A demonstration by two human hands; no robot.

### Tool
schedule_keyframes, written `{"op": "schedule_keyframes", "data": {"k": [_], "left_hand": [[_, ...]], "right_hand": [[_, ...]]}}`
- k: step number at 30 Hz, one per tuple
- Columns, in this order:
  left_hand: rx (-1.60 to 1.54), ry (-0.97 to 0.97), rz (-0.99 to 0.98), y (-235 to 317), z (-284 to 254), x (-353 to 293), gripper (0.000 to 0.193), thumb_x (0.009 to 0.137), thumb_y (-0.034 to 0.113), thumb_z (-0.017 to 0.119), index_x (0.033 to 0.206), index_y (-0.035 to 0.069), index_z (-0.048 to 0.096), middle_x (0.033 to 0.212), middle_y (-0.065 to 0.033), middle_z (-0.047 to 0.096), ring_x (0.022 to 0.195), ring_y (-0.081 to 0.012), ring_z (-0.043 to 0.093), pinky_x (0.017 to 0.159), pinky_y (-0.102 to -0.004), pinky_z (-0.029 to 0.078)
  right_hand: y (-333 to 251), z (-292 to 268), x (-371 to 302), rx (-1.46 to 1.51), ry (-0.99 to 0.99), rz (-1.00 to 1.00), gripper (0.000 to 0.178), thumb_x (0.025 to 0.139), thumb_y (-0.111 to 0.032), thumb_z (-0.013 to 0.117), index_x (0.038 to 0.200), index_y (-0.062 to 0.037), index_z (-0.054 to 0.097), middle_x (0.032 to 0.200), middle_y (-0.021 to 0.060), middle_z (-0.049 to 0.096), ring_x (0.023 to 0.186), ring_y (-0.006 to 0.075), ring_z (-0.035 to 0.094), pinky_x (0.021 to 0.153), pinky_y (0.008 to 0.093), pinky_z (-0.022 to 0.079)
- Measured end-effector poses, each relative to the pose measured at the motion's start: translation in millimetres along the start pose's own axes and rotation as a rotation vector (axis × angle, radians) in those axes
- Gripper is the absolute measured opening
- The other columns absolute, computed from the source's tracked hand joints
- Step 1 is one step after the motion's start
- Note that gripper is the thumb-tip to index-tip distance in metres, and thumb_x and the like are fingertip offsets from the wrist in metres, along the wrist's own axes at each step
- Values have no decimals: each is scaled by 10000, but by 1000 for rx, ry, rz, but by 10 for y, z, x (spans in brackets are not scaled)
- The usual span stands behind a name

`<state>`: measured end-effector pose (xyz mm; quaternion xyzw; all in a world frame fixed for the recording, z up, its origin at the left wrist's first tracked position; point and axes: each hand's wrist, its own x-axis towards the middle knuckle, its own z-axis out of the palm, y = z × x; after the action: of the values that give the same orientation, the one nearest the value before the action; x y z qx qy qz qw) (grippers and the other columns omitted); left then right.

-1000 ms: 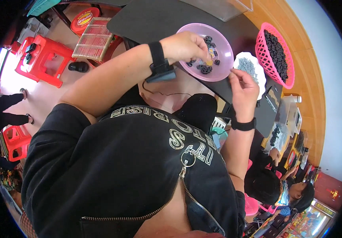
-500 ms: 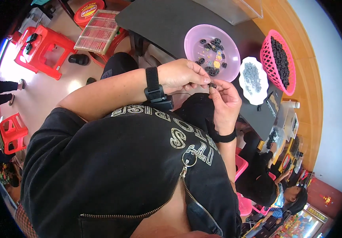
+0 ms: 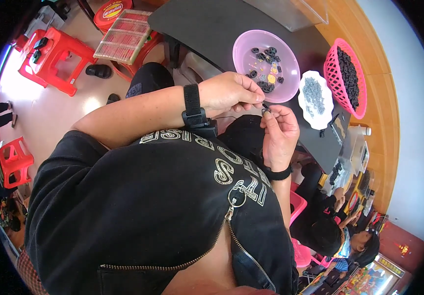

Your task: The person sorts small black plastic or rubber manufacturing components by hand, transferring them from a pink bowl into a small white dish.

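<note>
My left hand (image 3: 229, 93) reaches in from the left, with thumb and fingers pinched together next to a small black part (image 3: 266, 106). Opposite it, my right hand (image 3: 281, 135) pinches that part between thumb and forefinger. Fingers cover much of the piece, so its exact kind is unclear. Whether the left fingertips also hold something tiny cannot be made out. Just beyond my hands, on the dark table (image 3: 197, 29), is a translucent pink basin (image 3: 244, 51) with several black ring-like parts (image 3: 266, 87) in it.
Right of the basin stands a white scalloped dish (image 3: 319, 123) of small greyish pieces, beside a pink lattice basket (image 3: 333, 81) full of black parts. Red stools (image 3: 57, 59) stand on the floor at left. At lower right a co-worker (image 3: 320, 221) sits by the table.
My fingertips have drawn slightly apart, and more of the black part shows between them. The view has shifted a little. The co-worker's hands have moved.
</note>
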<state>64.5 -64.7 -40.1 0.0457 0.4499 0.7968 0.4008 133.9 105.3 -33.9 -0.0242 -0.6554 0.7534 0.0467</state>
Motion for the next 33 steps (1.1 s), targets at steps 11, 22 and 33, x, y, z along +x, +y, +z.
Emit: {"op": "schedule_keyframes", "data": {"k": [11, 22, 33], "left_hand": [[65, -27, 16, -43, 72, -25, 105, 867, 121, 585, 891, 22, 613, 679, 43, 532, 527, -19, 391, 469, -148, 313], [91, 20, 51, -47, 128, -31, 121, 862, 114, 591, 897, 0, 610, 710, 24, 555, 549, -26, 416, 478, -162, 329], [314, 88, 123, -21, 168, -36, 102, 852, 93, 598, 886, 2, 627, 753, 5, 603, 623, -33, 507, 547, -173, 422]], "right_hand": [[14, -9, -36, -26, -12, 37, 130, 811, 33, 595, 930, -13, 570, 745, 18, 587, 629, 80, 520, 577, 197, 408], [-5, -6, -49, -22, -28, 47, 124, 816, 16, 602, 933, -10, 570, 752, 16, 575, 637, 84, 518, 586, 199, 407], [12, -1, -23, -4, -12, 33, 127, 804, 54, 592, 911, -10, 573, 750, 21, 592, 634, 67, 535, 566, 195, 438]]}}
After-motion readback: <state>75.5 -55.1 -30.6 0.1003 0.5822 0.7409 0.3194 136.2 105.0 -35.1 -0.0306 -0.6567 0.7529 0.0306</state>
